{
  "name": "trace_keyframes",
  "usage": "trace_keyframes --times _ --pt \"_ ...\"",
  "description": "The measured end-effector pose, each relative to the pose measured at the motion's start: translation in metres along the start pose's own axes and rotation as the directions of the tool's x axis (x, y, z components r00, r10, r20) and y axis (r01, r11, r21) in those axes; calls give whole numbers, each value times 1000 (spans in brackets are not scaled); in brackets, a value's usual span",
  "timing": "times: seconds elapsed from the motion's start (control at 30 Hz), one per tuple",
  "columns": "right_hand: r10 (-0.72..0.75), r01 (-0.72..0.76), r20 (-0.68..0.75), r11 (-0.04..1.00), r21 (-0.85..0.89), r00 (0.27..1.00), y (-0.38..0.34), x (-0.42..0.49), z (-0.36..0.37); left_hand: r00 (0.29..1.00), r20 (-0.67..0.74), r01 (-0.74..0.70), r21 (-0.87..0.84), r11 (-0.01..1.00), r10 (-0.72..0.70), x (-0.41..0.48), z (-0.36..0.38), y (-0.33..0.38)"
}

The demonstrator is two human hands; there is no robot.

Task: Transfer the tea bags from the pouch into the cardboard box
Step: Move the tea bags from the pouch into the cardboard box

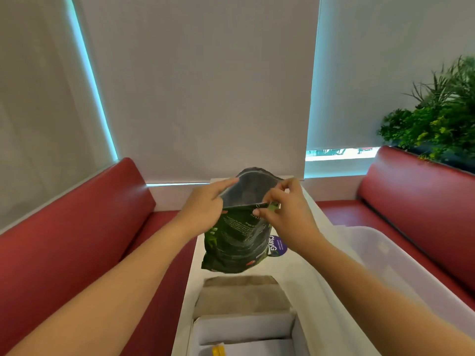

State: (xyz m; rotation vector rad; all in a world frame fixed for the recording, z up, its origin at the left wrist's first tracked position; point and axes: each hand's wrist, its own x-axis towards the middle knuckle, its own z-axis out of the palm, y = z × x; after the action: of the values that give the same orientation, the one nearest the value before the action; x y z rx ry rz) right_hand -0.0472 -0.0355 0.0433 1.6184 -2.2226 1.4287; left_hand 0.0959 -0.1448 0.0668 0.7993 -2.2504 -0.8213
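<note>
Cardboard box (244,327) below; pouch (235,242) held between left hand (205,206) and right hand (288,211).

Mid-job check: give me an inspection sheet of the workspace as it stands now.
Surface: white table, narrow, between red benches.
Job's things: green pouch held up, mouth open; cardboard box open below, something yellow inside.
Clutter: clear bin at right; purple label behind the pouch.
Grippers: left hand and right hand pinch the pouch rim.
Cables: nothing seen.
Surroundings: drawn blinds, plant.
</note>
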Motion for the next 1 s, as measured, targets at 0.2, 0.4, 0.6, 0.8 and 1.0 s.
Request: trace_keyframes --times 0.2,0.4,0.6,0.8,1.0 --pt "21 -9 142 997 -81 990 33 -58 34 994 105 6 4 1000 -7 -43 39 -55" --pt "-161 185 136 963 -194 978 38 -98 35 981 195 -102 501 859 2 -52 27 -51" --pt "-204 277 286 929 -245 936 43 -114 41 930 363 -189 618 763 -64 -44 33 -41" --pt "-162 280 427 932 -230 890 58 -128 43 866 486 -183 527 830 -118 -49 33 -50" --pt "-115 243 426 935 -260 897 55 -143 35 822 567 -146 300 943 -53 -53 34 -50"
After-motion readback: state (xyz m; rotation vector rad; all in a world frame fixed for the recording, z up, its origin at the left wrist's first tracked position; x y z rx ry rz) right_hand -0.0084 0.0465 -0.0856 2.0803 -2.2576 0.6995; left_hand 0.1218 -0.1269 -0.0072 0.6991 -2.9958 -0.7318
